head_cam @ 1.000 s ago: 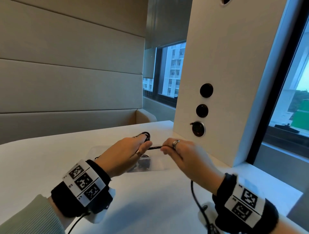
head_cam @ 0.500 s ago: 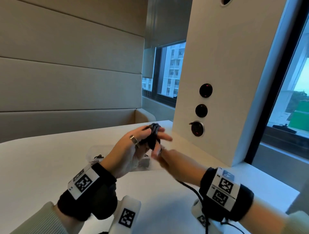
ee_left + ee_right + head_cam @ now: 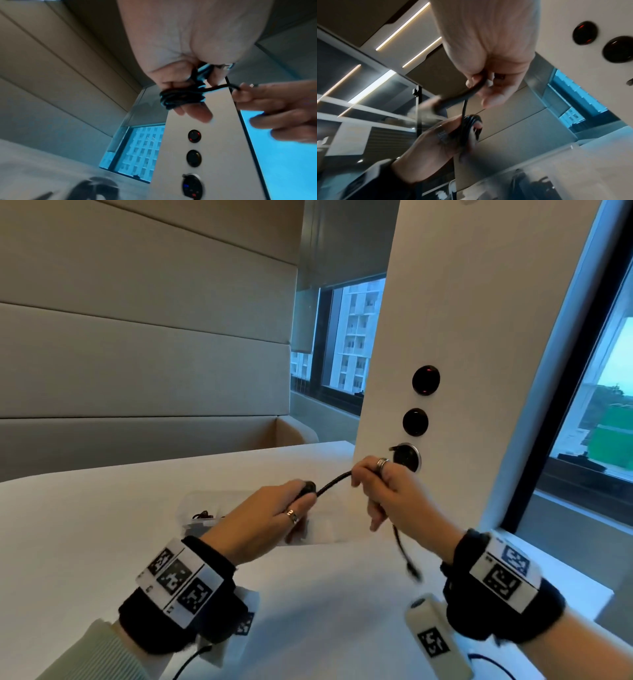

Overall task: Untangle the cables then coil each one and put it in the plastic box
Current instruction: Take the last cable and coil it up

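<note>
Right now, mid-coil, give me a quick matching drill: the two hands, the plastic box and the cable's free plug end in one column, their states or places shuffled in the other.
Things:
1. left hand
2. right hand
3. plastic box
4. free plug end

States:
A. dangles below a hand, above the table
B. has black cable coiled round its fingers
C. sits on the table behind the hands
D. pinches the cable's straight run

Pairs: 1-B, 2-D, 3-C, 4-A

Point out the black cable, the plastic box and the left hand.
black cable (image 3: 334, 483), head view, stretch between the hands.
plastic box (image 3: 337, 529), head view, clear right-hand part.
left hand (image 3: 260, 520), head view, back of hand.
</note>
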`<state>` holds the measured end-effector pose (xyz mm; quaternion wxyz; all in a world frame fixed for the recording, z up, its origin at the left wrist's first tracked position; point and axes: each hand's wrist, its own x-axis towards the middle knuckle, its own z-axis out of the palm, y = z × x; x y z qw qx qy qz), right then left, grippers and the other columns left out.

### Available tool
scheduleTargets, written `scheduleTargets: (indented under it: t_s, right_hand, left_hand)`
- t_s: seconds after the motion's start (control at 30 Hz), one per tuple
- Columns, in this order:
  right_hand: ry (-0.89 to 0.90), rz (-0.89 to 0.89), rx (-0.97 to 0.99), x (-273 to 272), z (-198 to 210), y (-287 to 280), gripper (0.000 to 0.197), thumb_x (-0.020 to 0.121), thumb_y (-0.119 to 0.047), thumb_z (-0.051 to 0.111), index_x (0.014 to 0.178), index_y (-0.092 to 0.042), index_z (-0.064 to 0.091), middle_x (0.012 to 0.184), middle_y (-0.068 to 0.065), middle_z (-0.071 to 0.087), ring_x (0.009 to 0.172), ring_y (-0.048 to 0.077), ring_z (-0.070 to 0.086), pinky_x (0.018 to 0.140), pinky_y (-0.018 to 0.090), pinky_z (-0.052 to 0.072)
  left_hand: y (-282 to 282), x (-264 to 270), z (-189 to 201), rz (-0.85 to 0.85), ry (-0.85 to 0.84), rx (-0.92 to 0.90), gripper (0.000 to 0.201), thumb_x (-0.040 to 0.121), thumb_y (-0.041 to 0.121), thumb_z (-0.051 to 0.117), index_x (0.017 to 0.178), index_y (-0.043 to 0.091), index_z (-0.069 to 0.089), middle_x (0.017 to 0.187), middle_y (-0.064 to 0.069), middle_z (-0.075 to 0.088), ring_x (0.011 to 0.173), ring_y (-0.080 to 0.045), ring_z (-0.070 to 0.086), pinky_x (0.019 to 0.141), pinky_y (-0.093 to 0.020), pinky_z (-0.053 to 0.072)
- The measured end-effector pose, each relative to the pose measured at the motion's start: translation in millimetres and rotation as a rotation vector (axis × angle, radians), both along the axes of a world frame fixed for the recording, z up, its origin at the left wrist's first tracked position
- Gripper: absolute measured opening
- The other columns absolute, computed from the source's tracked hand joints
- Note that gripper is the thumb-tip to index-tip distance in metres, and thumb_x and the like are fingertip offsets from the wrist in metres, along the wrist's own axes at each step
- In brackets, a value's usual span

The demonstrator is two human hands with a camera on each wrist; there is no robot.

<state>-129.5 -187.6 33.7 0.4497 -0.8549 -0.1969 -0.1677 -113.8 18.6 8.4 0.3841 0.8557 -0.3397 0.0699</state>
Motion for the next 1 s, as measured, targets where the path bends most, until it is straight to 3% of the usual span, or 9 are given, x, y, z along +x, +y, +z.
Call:
scheduleTargets:
  t_s: [0.17, 0.33, 0.43, 0.53, 0.63, 0.73, 0.8, 0.9, 1.0]
  right_hand:
    - [-0.174, -0.158, -0.139, 18, -2, -6, 0.026, 0.095, -0.030, 0.051, 0.069, -0.032, 0.056, 0.046, -0.015, 0.048, 0.043, 0.003, 0.041, 0.050, 0.019, 0.033]
    - [-0.049, -0.120, -0.626, -8, -36, 29, 0.031, 0.099, -0.039, 0.032, 0.103, -0.021, 0.057, 0.088, 0.009, 0.067, 0.077, 0.030, 0.061, 0.073, 0.041, 0.049]
    - [-0.100, 0.006, -0.614, -24, -40, 44, 0.032, 0.099, -0.041, 0.029, 0.101, -0.018, 0.052, 0.086, 0.004, 0.066, 0.075, 0.025, 0.060, 0.071, 0.040, 0.049]
    - [-0.124, 0.092, -0.523, -27, -31, 42, 0.028, 0.099, -0.037, 0.032, 0.088, -0.019, 0.050, 0.067, -0.009, 0.052, 0.062, 0.016, 0.052, 0.062, 0.030, 0.042]
    - [-0.311, 0.058, -0.467, -29, -22, 34, 0.028, 0.095, -0.045, 0.033, 0.081, -0.028, 0.049, 0.060, -0.015, 0.044, 0.054, 0.010, 0.045, 0.056, 0.031, 0.043]
    - [-0.475, -0.051, -0.417, -19, -9, 21, 0.036, 0.090, -0.049, 0.039, 0.085, -0.022, 0.063, 0.067, -0.012, 0.060, 0.059, 0.012, 0.056, 0.058, 0.031, 0.046]
    - [-0.496, -0.067, -0.314, -9, -1, 12, 0.032, 0.087, -0.047, 0.048, 0.084, -0.022, 0.067, 0.070, -0.013, 0.063, 0.063, 0.007, 0.057, 0.061, 0.025, 0.046]
    - [-0.380, -0.019, -0.172, 2, 3, 7, 0.015, 0.086, -0.037, 0.057, 0.077, -0.028, 0.064, 0.064, -0.022, 0.060, 0.062, -0.002, 0.055, 0.061, 0.009, 0.038]
    - [-0.221, 0.036, -0.170, 4, -4, 15, 0.020, 0.096, -0.021, 0.048, 0.079, -0.023, 0.058, 0.060, -0.026, 0.056, 0.056, -0.004, 0.051, 0.058, 0.007, 0.035]
  left_hand:
    - [-16, -21, 9, -0.498, 0.559, -0.479, 0.028, 0.091, 0.025, 0.040, 0.097, 0.001, 0.054, 0.070, -0.009, 0.064, 0.052, -0.019, 0.052, 0.067, -0.021, 0.044]
    - [-16, -16, 15, -0.398, 0.429, -0.821, 0.034, 0.086, 0.020, 0.040, 0.116, 0.006, 0.050, 0.094, -0.005, 0.072, 0.072, -0.016, 0.062, 0.076, -0.027, 0.044]
    - [-8, -11, 15, -0.200, 0.222, -0.673, 0.028, 0.090, 0.026, 0.039, 0.117, 0.026, 0.047, 0.109, 0.007, 0.069, 0.097, -0.009, 0.066, 0.092, -0.019, 0.043]
    - [-3, -9, 12, 0.034, -0.111, -0.321, 0.017, 0.099, 0.023, 0.036, 0.112, 0.026, 0.045, 0.107, 0.014, 0.061, 0.097, 0.000, 0.060, 0.081, -0.003, 0.040]
    - [4, -3, 8, 0.191, -0.237, -0.053, 0.015, 0.099, 0.028, 0.034, 0.100, 0.019, 0.046, 0.085, 0.006, 0.060, 0.076, -0.005, 0.056, 0.069, -0.020, 0.044]
    - [4, -5, 8, 0.053, -0.021, -0.028, 0.034, 0.100, 0.033, 0.029, 0.076, 0.019, 0.048, 0.066, -0.001, 0.059, 0.060, -0.015, 0.052, 0.065, -0.030, 0.039]
    - [0, -10, 11, -0.110, 0.208, -0.199, 0.042, 0.101, 0.033, 0.030, 0.069, 0.017, 0.050, 0.055, 0.000, 0.054, 0.054, -0.020, 0.046, 0.063, -0.031, 0.039]
    - [-5, -18, 15, -0.316, 0.535, -0.459, 0.036, 0.095, 0.033, 0.044, 0.067, 0.013, 0.052, 0.050, 0.000, 0.044, 0.053, -0.019, 0.037, 0.051, -0.022, 0.036]
    - [-5, -20, 17, -0.394, 0.640, -0.632, 0.027, 0.085, 0.031, 0.048, 0.074, 0.007, 0.054, 0.047, 0.002, 0.040, 0.044, -0.011, 0.035, 0.044, -0.015, 0.033]
